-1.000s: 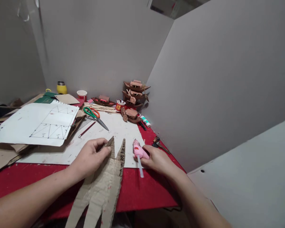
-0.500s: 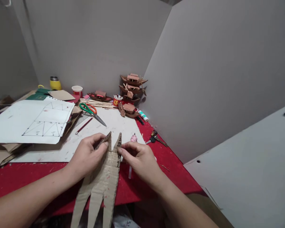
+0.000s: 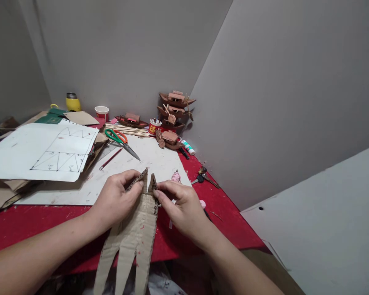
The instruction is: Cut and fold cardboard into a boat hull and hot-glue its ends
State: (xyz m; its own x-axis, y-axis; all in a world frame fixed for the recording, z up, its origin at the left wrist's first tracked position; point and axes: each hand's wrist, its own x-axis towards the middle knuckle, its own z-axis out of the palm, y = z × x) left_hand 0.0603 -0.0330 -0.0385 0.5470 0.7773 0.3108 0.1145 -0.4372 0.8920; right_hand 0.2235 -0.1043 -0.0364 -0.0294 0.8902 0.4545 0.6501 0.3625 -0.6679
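Note:
A brown cardboard cutout [image 3: 138,229] with pointed strips at both ends hangs between my hands over the table's front edge. My left hand [image 3: 118,198] pinches a folded flap on its upper left, thumb on the near face. At the upper right, thumb and fingers of my right hand [image 3: 181,203] grip another pointed flap that bears dark writing. Several long strips point down toward me at the lower end. Just beyond my right hand lies a pink-wrapped tool [image 3: 176,176] with a dark tip, partly hidden.
Green-handled scissors [image 3: 123,143] and a pencil [image 3: 110,159] lie on a white board [image 3: 70,196]. A drawn paper sheet [image 3: 43,151] covers cardboard at left. Model boats [image 3: 176,110], a red cup [image 3: 154,127], sticks [image 3: 129,130] and keys [image 3: 199,179] sit farther back on the red tabletop [image 3: 33,229].
The right flap has bent inward, toward the left one, under my right hand's fingers. The whole view has shifted slightly; both hands keep their hold.

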